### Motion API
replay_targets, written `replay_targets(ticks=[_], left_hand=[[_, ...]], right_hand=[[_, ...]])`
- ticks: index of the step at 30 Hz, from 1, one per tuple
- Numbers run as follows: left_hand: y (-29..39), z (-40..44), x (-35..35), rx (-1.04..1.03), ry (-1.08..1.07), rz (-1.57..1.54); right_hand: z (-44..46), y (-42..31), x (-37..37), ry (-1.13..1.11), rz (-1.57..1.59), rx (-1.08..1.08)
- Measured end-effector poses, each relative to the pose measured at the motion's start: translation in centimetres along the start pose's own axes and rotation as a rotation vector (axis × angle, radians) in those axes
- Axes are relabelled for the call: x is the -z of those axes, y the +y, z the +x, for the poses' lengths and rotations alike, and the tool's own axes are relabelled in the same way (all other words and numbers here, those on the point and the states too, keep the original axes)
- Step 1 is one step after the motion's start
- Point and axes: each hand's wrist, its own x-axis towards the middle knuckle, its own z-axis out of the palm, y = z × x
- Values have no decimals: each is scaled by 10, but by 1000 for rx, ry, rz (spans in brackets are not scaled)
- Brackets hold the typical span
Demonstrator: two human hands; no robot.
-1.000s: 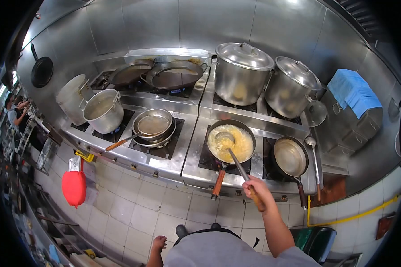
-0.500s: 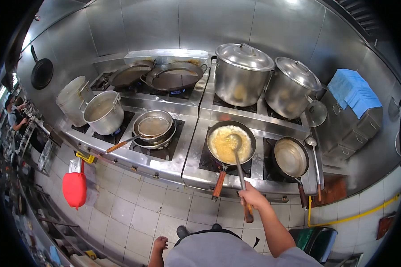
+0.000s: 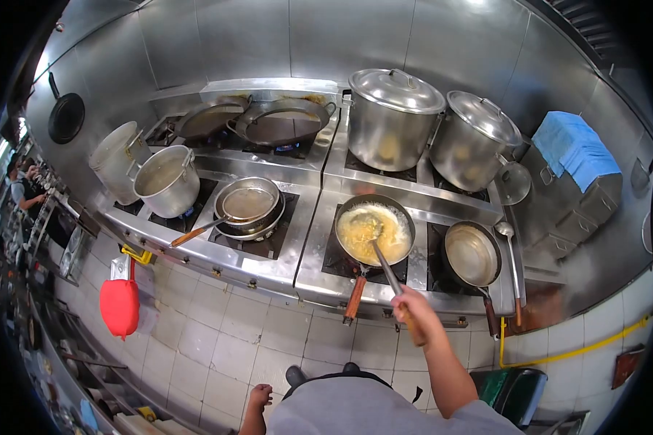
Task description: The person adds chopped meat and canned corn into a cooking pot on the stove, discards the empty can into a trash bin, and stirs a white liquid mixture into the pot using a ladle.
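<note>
A person in a grey top stands at a steel stove [image 3: 325,287], seen from their own head height. The right hand [image 3: 413,310] grasps the wooden handle of a long ladle [image 3: 387,267], which slants away from the body. The ladle's bowl sits in a loose yellow mixture [image 3: 393,236] inside a dark frying pan [image 3: 368,200], on the near burner right of the stove's middle seam. The pan's wooden handle [image 3: 355,299] points back toward the person, left of the ladle. The left hand [image 3: 260,396] hangs low beside the body, well apart from the stove, its fingers curled; whether they are fully clenched cannot be told. Just right of the frying pan is a second pan [image 3: 473,226], with a spare ladle [image 3: 514,272] beside it. Behind stand two tall lidded pots [image 3: 387,134] on far burners. To the left, a strainer [image 3: 256,185] with a wooden handle rests on a near burner's cookware, and a silver pot [image 3: 182,194] stands beyond it. Two woks [image 3: 297,109] sit at the far left, a blue flame under the right one.
</note>
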Motion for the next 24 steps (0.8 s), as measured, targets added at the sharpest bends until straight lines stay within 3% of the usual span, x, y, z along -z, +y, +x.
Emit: replay_targets(ticks=[2, 4, 6, 8, 10, 12, 16, 19, 21, 22, 24], left_hand=[[6, -4, -1, -3, 19, -13], [5, -8, -1, 10, 37, -26], [2, -5, 2, -27, 34, -9], [0, -6, 2, -20, 28, 1], [3, -8, 4, -22, 26, 12], [6, -11, 4, -1, 40, -29], [-6, -1, 7, -14, 26, -30], [-3, -1, 8, -5, 15, -24], [-3, -1, 7, 5, 21, -34], [-2, -2, 7, 5, 19, -32], [-2, -3, 8, 2, 17, -13]], right_hand=[[-7, 12, -25, 134, -279, 16], [-10, 12, -22, 119, -187, -51], [-15, -7, 4, -158, 404, -201], [-1, -2, 15, -252, 530, -165], [10, 14, 2, 104, -239, 13], [-4, 11, -17, 172, -384, 70], [-28, -19, 1, -57, 136, -121], [-25, -20, 12, -61, -138, -24], [-9, 2, 27, 233, -767, 172], [1, 11, 42, 236, -767, 171], [16, 25, 71, 463, -1268, 502]])
